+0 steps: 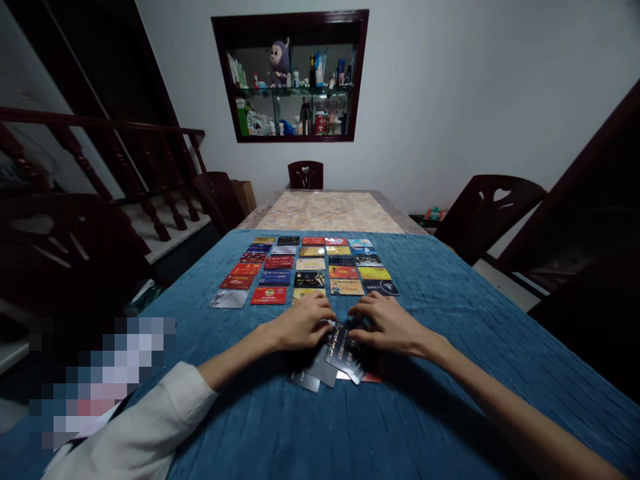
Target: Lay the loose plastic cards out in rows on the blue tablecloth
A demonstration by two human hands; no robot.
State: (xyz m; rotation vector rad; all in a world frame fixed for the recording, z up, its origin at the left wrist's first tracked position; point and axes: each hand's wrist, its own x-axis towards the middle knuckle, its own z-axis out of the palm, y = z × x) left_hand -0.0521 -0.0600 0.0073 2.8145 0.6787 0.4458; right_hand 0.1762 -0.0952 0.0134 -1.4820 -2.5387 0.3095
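Note:
A loose fan of plastic cards lies near the middle of the blue tablecloth, close to me. On top is a black card (341, 347) with pale lettering, tilted, between my two hands. My left hand (305, 322) curls over the left of the pile, thumb and fingers closed at the cards' upper edge. From the other side my right hand (385, 323) is bent over the pile, its thumb on the dark cards; its fingertips are partly in shadow. Under the black card show a grey card (324, 369) and a bit of red card (371, 377).
Beyond my hands, colourful cards lie in rows, among them a red card (269, 295), a silver card (229, 299) and a dark card (381, 287). The blue tablecloth (440, 400) covers the near table. Chairs, including one at right (487, 213), surround it.

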